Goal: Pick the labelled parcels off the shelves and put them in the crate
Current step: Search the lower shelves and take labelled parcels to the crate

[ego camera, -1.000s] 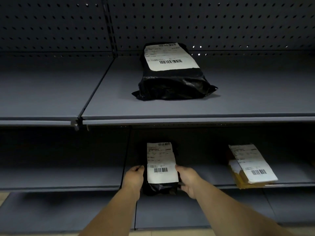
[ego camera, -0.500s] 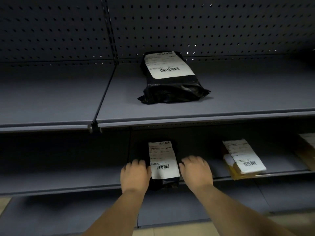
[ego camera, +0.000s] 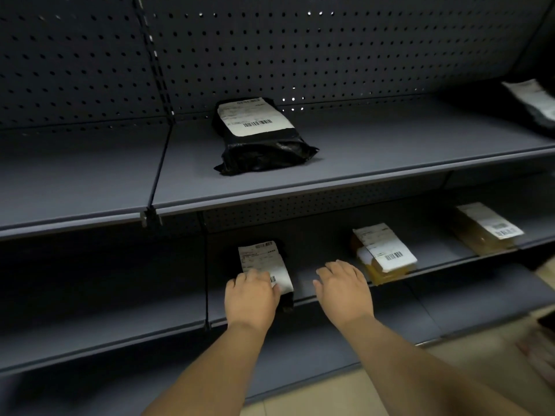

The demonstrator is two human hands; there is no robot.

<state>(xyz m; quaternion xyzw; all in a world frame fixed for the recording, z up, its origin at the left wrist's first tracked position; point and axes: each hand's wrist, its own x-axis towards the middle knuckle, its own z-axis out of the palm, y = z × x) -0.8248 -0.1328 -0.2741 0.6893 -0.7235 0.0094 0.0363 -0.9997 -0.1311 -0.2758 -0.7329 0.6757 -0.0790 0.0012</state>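
Your left hand lies on the small black parcel at the front edge of the middle shelf, fingers over the lower part of its white label; whether they curl round the parcel you cannot tell from here. Your right hand is just beside it to the right, palm down, fingers spread and relaxed, holding nothing. Farther right on the same shelf lie a brown parcel and, beyond it, a second brown one, both labelled. On the upper shelf a larger black parcel rests against the pegboard. Another label shows at far right.
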